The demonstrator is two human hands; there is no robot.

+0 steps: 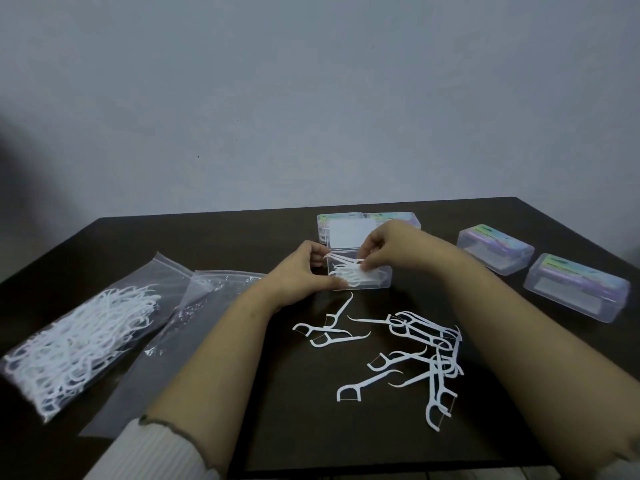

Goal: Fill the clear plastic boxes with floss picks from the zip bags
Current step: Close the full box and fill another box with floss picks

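Here both hands work over the open clear box (pixel 360 275) mid-table: the left hand (pixel 304 271) curls around its left end, and the right hand (pixel 384 247) pinches floss picks (pixel 346 261) over it. Loose picks (pixel 415 344) lie nearer. A full zip bag (pixel 79 337) lies at left, closed boxes (pixel 540 275) at right.

Both forearms are bare. A white ribbed sleeve (pixel 156 452) with a wavy grey-edged cuff is pushed up on the left arm.

Box labels (pixel 496 240) too blurred to read.
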